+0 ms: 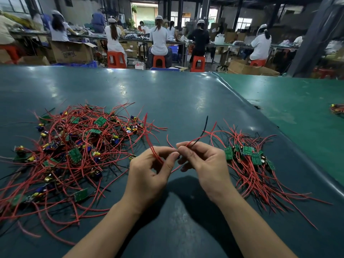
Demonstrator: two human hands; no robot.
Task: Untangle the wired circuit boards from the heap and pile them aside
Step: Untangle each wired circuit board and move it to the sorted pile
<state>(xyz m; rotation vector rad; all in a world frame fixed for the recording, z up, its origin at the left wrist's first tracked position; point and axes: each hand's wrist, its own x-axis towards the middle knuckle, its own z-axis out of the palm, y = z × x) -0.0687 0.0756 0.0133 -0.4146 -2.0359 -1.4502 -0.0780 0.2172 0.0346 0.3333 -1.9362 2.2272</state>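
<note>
red wires [78, 146], green boards [248, 150], teal table [167, 94], orange stools [116, 59]

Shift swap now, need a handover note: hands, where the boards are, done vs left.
Left hand pinches red wires; right hand pinches a red and a black wire. Both are above the table, between the piles.
Tangled heap lies on the left: most boards are still there.
Sorted pile on the right holds several boards.
Left: free the held board, add it to the right, repeat.
</note>
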